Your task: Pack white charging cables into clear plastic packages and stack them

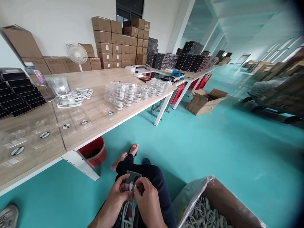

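My left hand (117, 194) and my right hand (147, 198) meet over my lap at the bottom of the view. Both are closed on a clear plastic tray (131, 178) and a white cable (129, 210) whose coils hang down between them. My right fingers pinch the cable's white plug end at the tray. My legs in dark trousers stretch toward the floor, feet bare.
A lined cardboard box (228, 202) of white cables stands at my right. A wooden table (99, 107) at left carries clear trays (123, 93), loose cables (71, 98), black trays (16, 91) and a bottle. A red bucket (95, 152) is beneath. Someone's shoe (8, 215) shows bottom left.
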{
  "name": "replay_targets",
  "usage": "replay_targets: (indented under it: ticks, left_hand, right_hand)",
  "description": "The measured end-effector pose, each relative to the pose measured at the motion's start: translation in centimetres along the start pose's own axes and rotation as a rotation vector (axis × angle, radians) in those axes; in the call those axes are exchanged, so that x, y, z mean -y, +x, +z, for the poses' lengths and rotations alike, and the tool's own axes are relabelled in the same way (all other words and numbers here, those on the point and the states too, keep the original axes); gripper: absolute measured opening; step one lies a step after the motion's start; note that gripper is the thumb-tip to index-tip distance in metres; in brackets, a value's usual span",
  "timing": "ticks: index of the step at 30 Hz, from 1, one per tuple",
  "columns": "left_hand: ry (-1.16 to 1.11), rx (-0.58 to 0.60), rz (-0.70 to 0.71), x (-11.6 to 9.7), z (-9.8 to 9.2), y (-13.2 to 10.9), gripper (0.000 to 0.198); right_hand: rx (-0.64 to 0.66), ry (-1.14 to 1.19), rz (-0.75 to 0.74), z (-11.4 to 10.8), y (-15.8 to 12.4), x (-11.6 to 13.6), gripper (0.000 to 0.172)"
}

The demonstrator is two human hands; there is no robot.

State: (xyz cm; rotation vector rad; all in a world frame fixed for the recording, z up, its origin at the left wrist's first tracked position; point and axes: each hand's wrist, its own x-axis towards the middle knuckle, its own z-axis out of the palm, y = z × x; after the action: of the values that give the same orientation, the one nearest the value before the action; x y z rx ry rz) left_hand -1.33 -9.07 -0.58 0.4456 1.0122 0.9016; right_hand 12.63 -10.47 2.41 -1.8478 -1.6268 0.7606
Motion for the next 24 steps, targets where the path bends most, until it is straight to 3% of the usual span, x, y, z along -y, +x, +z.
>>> replay_targets:
  ticks: [2, 5, 8, 11, 15, 20, 24]
  left_hand:
    - [-0.014, 0.012, -0.009, 0.5, -0.2, 0.2, 0.078]
    - [-0.023, 0.004, -0.017, 1.4, -0.6, 0.5, 0.094]
    - [0.029, 0.000, 0.077, 2.0, -0.9, 0.5, 0.107]
    - [0.199, 0.059, 0.163, 2.1, -1.0, 0.0, 0.082]
    - [0.430, 0.136, 0.184, 1.8, -0.9, -0.6, 0.033]
    - [0.593, 0.153, 0.197, 1.7, -0.3, -1.3, 0.025]
    - [0.699, 0.098, 0.232, 1.4, 0.9, -1.7, 0.014]
  right_hand:
    - [0.030, 0.100, 0.062, -0.5, 0.1, 0.3, 0.008]
    - [0.110, 0.246, 0.109, -0.6, 0.0, 0.3, 0.021]
    - [0.172, 0.278, 0.112, -0.7, -0.2, 0.2, 0.017]
    - [0.197, 0.254, 0.126, -1.2, -0.3, 0.2, 0.004]
    - [0.221, 0.283, 0.140, -1.8, -0.3, -0.1, 0.016]
    - [0.230, 0.371, 0.141, -1.9, -1.1, -1.6, 0.020]
    - [0.222, 0.390, 0.129, -1.9, -1.9, -2.0, 0.027]
